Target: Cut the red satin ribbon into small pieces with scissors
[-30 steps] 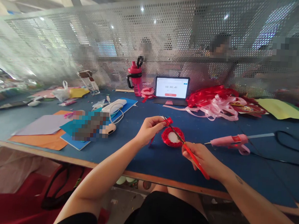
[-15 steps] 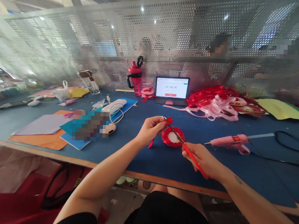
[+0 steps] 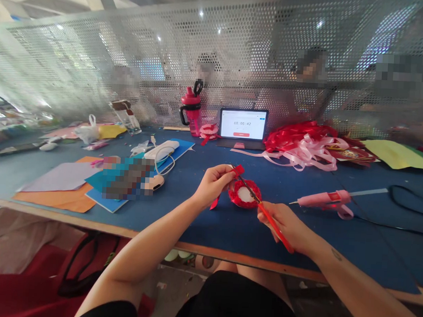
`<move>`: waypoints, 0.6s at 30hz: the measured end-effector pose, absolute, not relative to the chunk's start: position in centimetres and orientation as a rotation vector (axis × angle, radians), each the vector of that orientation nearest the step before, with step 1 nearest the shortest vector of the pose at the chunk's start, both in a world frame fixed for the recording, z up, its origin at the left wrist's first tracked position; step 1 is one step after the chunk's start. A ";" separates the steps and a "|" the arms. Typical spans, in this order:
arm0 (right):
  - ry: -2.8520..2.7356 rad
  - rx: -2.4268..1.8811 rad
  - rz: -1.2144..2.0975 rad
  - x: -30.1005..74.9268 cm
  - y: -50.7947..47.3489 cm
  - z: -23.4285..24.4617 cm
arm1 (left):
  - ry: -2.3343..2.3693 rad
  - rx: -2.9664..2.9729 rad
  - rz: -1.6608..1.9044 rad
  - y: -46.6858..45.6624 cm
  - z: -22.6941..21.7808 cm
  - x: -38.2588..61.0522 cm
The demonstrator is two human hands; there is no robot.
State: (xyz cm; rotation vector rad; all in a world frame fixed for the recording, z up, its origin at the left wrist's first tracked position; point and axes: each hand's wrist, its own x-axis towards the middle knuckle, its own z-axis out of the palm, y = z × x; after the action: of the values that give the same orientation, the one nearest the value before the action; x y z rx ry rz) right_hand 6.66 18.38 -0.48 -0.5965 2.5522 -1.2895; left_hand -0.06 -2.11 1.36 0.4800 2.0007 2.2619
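My left hand [image 3: 215, 180] is closed, pinching a red ribbon [image 3: 238, 171] between thumb and fingers; one end of it hangs below the palm. In my right hand [image 3: 282, 221] is a pair of scissors [image 3: 273, 225] with red handles, its blades pointing up and left to the ribbon near my left fingertips. Whether the blades are parted I cannot tell. Under the blades, on the blue table, lies a round rosette [image 3: 245, 195] with a ruffled red edge and a white centre.
A pink glue gun [image 3: 324, 200] with its cord lies to the right. Behind are a tablet [image 3: 243, 124] showing a timer, a heap of red and pink ribbons [image 3: 301, 139] and a pink bottle [image 3: 191, 111]. Coloured paper sheets [image 3: 56, 178] and a white power strip [image 3: 161, 149] are at left.
Both hands, the ribbon and the scissors stay almost in place, with only a very slight shift. The timer on the tablet has gone from 41 to 42.
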 end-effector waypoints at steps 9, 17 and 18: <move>2.551 -0.576 -1.288 6.7 18.2 -0.4 | 2.016 0.493 2.254 -2.3 1.2 -0.2; 2.566 -0.581 -1.292 6.4 18.3 -0.6 | 2.014 0.490 2.260 -2.3 1.1 -0.2; 2.564 -0.587 -1.298 6.3 18.3 -0.7 | 2.014 0.488 2.261 -2.3 1.2 -0.2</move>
State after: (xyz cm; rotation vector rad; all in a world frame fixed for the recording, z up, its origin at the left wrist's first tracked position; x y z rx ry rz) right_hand 6.35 18.34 -0.65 -0.5875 2.5639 -1.2977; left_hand -0.24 -2.28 1.17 0.4883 2.0144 2.2611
